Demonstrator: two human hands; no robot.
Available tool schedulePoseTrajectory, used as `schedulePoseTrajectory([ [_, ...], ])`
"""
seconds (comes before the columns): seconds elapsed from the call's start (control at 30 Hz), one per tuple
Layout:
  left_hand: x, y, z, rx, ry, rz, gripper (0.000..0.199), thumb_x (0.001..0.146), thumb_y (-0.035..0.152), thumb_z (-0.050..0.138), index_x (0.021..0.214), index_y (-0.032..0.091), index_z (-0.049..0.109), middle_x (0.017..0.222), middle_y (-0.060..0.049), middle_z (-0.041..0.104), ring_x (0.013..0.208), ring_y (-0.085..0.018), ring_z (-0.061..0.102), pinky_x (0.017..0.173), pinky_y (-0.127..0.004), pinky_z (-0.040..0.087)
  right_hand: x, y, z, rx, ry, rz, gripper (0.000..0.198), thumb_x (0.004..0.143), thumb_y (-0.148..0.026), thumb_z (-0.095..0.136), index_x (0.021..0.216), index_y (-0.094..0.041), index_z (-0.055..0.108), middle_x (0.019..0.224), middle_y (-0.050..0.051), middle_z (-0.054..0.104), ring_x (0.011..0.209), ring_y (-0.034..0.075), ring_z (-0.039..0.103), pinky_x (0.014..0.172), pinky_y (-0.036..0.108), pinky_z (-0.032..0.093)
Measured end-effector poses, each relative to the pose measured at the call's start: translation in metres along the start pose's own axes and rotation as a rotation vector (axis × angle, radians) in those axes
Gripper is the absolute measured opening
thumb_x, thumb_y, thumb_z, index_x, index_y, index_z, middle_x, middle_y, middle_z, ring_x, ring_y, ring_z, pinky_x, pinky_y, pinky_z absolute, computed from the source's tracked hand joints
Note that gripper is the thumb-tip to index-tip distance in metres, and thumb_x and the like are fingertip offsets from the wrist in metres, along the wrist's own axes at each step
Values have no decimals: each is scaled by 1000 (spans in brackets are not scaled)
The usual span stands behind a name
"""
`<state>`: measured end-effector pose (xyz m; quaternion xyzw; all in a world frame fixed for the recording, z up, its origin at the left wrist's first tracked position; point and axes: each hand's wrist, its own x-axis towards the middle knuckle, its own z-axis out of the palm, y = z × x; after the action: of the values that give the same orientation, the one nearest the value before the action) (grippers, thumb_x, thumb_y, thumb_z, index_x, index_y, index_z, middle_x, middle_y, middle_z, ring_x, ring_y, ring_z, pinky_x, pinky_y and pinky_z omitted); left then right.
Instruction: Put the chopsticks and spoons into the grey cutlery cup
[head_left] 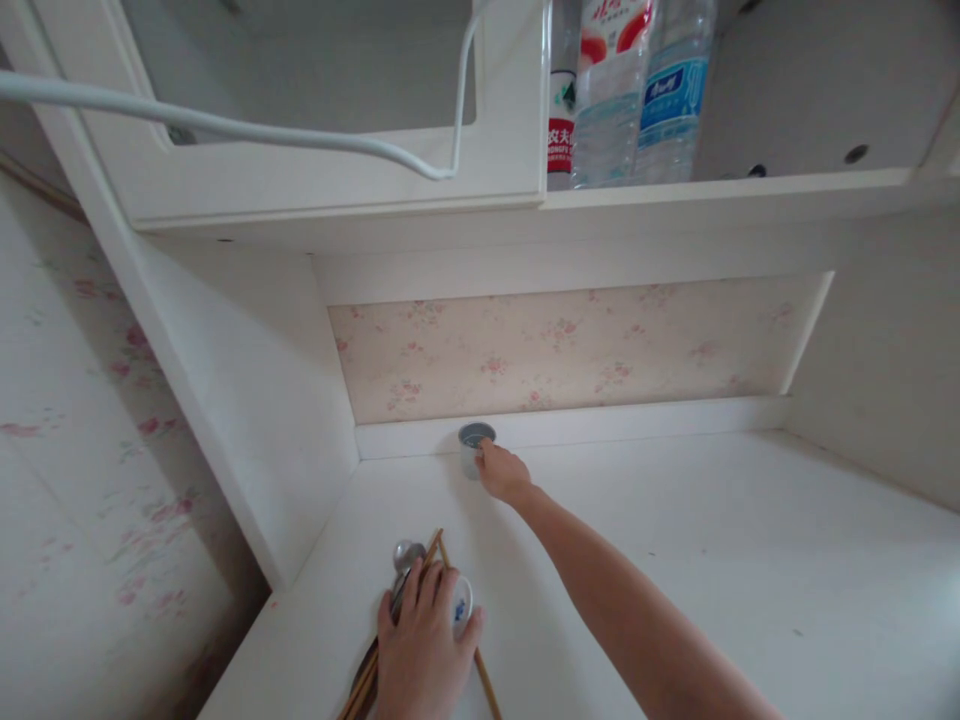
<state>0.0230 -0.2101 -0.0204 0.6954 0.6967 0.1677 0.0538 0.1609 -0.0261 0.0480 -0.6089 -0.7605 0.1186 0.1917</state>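
At the back of the white counter, my right hand (504,470) pinches the rim of a round grey cup (469,464), which stands upright near the back ledge. Closer to me, my left hand (427,632) is closed over a bundle of wooden chopsticks (363,692) and metal spoons (406,553). The spoon bowls and chopstick tips poke out beyond the fingers. Between thumb and index finger shows a white oval piece (461,603) with a blue mark, its kind partly hidden by the hand. One chopstick (487,684) slants away on the thumb side.
Overhead hangs a white cabinet (337,190) with clear plastic bottles (611,110) on its open shelf. A white cable (300,135) loops across in front of it. White side panels (247,380) flank the counter (675,560), with flowered wallpaper (555,350) behind.
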Motion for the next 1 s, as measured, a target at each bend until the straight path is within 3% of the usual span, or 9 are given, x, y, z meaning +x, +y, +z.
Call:
schedulePoseTrajectory([
  [0.23, -1, -2, 1, -3, 48, 20, 40, 77, 50, 49, 115, 40, 56, 135, -5, 51, 136, -34, 26, 105, -62, 11, -47, 13, -23, 51, 97, -53, 27, 95, -35, 36, 109, -22, 54, 100, 7, 67, 90, 21, 63, 74, 29, 41],
  [0.5, -4, 0, 2, 54, 69, 35, 41, 78, 50, 48, 117, 40, 56, 136, -4, 51, 135, -33, 28, 103, -63, 16, -157, 37, -45, 329, 190, -135, 23, 93, -37, 41, 101, -22, 56, 85, 3, 66, 72, 16, 61, 64, 25, 42],
  [0.67, -5, 7, 0, 148, 91, -4, 44, 82, 41, 41, 122, 31, 56, 137, -5, 50, 135, -29, 30, 105, -60, 17, -220, 44, -54, 357, 183, -151, 25, 95, -40, 37, 102, -25, 56, 89, 3, 65, 69, 15, 61, 61, 23, 44],
  [0.8, -6, 10, 1, 190, 63, -7, 47, 83, 43, 40, 125, 30, 56, 140, -4, 48, 136, -28, 29, 108, -59, 14, -239, 51, -49, 294, 187, -187, 25, 96, -38, 36, 104, -25, 55, 89, 3, 64, 68, 15, 63, 61, 23, 45],
  [1.0, -1, 0, 12, 165, 100, 10, 54, 84, 50, 40, 132, 27, 50, 142, -6, 45, 137, -29, 29, 110, -60, 8, -237, 66, -31, 336, 248, -222, 29, 95, -38, 37, 118, -26, 51, 90, 3, 66, 61, 12, 64, 59, 21, 47],
])
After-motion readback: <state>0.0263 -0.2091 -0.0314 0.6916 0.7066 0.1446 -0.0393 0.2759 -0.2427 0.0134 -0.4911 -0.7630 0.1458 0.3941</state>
